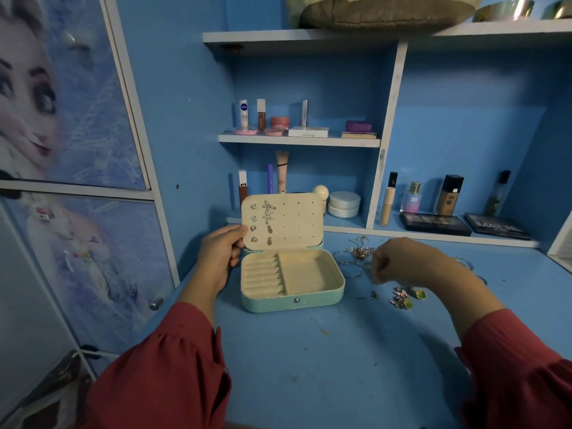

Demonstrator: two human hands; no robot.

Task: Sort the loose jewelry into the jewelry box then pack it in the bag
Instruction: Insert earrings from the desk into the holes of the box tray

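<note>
beside the open jewelry box (292, 280), left hand (221, 255) grips its lid (283, 221).

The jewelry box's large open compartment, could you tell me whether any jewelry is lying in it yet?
No, the large compartment of the jewelry box shows only bare cream lining.

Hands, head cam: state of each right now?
Left hand: gripping the left edge of the open jewelry box lid.
Right hand: fingers pinched together above the loose jewelry; whether it holds a piece cannot be told.

Open jewelry box (292, 297) on desk (340, 366), loose jewelry (402, 297) to its right.
</note>
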